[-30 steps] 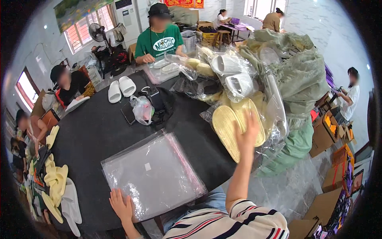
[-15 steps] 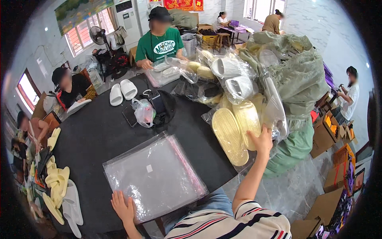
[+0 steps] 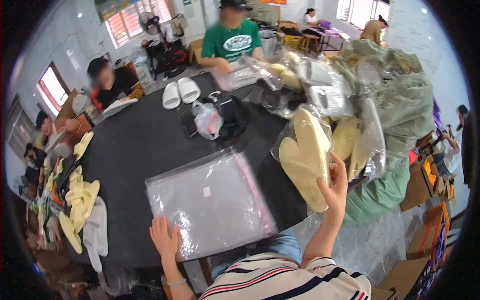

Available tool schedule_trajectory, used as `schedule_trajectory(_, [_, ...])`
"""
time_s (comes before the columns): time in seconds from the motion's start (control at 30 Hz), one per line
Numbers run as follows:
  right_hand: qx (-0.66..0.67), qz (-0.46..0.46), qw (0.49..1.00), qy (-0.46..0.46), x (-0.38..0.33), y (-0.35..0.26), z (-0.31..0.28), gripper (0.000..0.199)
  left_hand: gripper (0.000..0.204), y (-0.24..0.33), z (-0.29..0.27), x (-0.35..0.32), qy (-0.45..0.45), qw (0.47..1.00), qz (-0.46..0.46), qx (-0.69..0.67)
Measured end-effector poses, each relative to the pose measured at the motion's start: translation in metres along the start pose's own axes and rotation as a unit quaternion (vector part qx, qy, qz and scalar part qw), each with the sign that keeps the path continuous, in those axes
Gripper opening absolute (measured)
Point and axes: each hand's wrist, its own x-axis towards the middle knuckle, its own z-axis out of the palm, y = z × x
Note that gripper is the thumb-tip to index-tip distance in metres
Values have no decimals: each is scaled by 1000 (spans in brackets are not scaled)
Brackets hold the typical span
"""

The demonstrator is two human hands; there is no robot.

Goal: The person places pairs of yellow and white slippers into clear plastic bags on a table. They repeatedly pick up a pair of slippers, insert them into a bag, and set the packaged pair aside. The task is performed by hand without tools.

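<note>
A black surface, pale walls, a barred window — left hand spread flat on clear bags, right hand gripping bagged yellow slippers at the surface's right edge.

- You have one stack of clear bags.
- Your two hands: left hand on that stack, right hand right of it.
- Two yellow slippers at your right hand, right of the stack.
- Two bare white slippers beyond it.
- One standing fan far beyond it.
- Heaped slippers left of it: you can't count them.
</note>
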Motion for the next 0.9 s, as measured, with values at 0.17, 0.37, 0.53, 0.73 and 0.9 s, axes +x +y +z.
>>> schedule_trajectory(0.17, [-66, -206, 974, -69, -16, -42, 54, 58, 58, -4, 2, -2, 14, 1000, 8, 1])
schedule_trajectory(0.37, [-155, -429, 811, -366, -59, -56, 117, 54, 56, 5, -4, 1, 28, 999, 0, -16])
schedule_trajectory(0.53, [-137, -286, 707, -632, -103, -6, 138, 44, 76, -2, -2, -1, -20, 999, -16, -23])
schedule_trajectory(0.73, [-76, -264, 695, -665, -69, -3, 103, 27, 75, -7, 1, -4, 3, 999, -23, -37])
schedule_trajectory(0.9, [64, -51, 838, -540, -42, -8, 63, 11, 70, -9, -5, -3, 80, 952, -101, -278])
